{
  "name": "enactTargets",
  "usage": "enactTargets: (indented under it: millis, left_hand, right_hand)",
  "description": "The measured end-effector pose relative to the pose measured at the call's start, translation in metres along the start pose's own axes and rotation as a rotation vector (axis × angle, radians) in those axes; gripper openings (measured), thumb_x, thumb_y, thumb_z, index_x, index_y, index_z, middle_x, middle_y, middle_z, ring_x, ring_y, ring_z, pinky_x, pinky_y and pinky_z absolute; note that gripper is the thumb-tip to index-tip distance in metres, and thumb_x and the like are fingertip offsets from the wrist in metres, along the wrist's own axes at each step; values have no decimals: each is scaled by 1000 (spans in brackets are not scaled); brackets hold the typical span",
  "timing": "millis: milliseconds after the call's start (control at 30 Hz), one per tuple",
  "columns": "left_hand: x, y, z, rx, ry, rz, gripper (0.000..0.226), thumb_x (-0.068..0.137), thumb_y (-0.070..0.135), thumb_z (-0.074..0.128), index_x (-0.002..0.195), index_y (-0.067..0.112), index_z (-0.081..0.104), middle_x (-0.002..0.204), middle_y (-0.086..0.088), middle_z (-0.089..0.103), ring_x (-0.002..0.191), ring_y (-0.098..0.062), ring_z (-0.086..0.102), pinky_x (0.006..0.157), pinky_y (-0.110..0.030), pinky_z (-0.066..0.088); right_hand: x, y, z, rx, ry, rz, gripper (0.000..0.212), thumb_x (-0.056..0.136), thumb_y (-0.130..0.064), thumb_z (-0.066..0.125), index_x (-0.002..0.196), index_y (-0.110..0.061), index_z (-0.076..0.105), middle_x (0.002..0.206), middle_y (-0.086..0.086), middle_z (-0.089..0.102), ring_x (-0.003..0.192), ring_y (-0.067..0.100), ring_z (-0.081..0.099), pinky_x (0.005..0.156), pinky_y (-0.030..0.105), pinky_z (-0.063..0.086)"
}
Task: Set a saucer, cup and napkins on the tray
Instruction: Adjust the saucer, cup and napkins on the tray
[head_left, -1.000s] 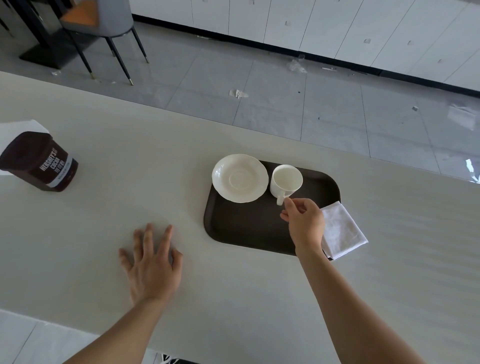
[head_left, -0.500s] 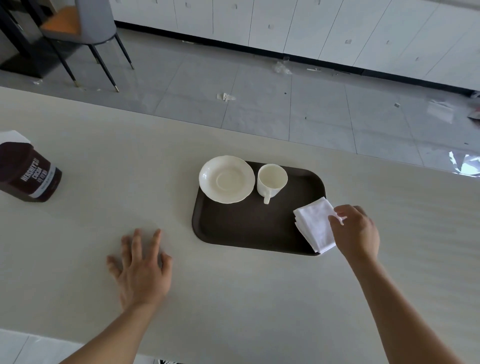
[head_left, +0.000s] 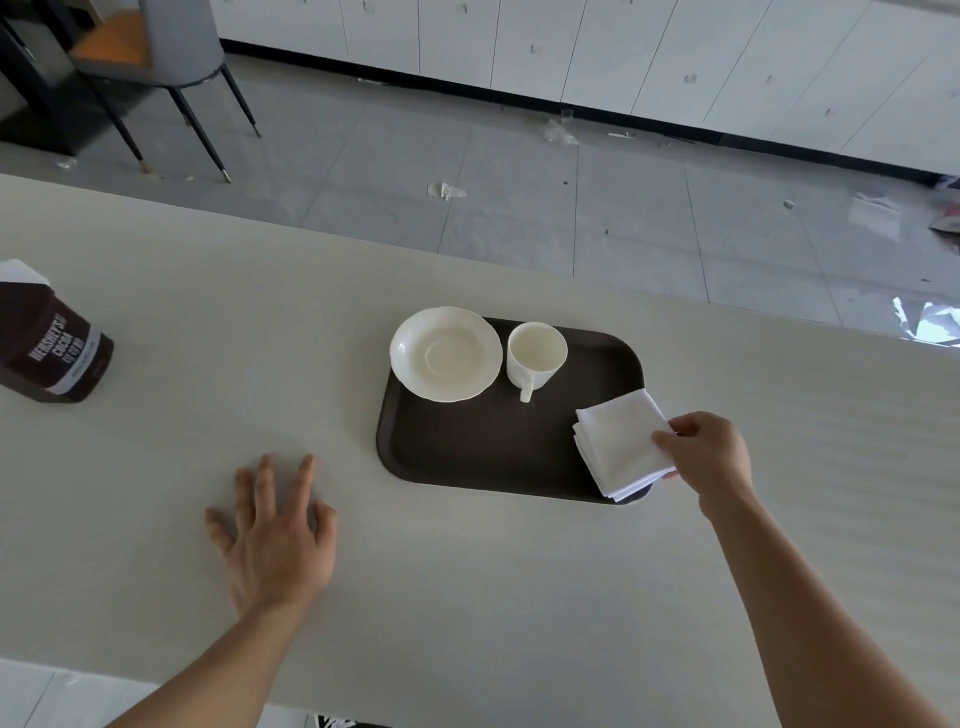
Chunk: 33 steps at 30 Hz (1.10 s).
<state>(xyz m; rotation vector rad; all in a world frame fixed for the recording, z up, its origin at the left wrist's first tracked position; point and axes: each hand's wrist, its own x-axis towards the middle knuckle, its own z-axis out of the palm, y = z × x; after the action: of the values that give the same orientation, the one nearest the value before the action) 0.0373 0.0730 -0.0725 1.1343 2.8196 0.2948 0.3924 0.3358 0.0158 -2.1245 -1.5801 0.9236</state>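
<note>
Our right hand (head_left: 709, 457) pinches the napkins (head_left: 621, 449) at their right edge, the stack lying over the tray's (head_left: 483, 457) near-right corner, while our left hand (head_left: 278, 535) rests flat and empty, left of the tray.

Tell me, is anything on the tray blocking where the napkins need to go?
Nothing visible does. The right hand holds the napkins over the tray's right end; the cup and saucer sit apart, farther back.
</note>
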Motion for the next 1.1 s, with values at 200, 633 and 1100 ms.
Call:
enactTargets:
  millis: [200, 633, 1100]
  left_hand:
    - [1, -1, 2, 26, -10, -1, 60, 85, 45, 33, 144, 37, 40, 156, -12, 34, 148, -35, 21, 114, -65, 13]
    - [-1, 5, -6, -15, -35, -35, 64, 85, 46, 27, 146, 35, 42, 159, -13, 31, 150, -33, 17, 116, -61, 8]
    - [0, 2, -3, -6, -15, -18, 63, 84, 45, 30, 144, 35, 44, 157, -13, 34, 148, -35, 21, 115, -63, 10]
  right_hand:
    - [1, -2, 12, 345, 48, 119, 9, 81, -12, 71, 90, -11, 68, 87, 8, 73, 65, 23, 73, 54, 31, 62]
    - [-5, -8, 41, 150, 41, 49, 22, 84, -15, 62, 106, -20, 63, 93, -1, 71, 56, 23, 73, 47, 24, 50]
    - [-11, -5, 37, -539, -75, -541, 51, 80, -45, 75, 128, -36, 59, 131, -11, 55, 121, 19, 44, 74, 32, 47]
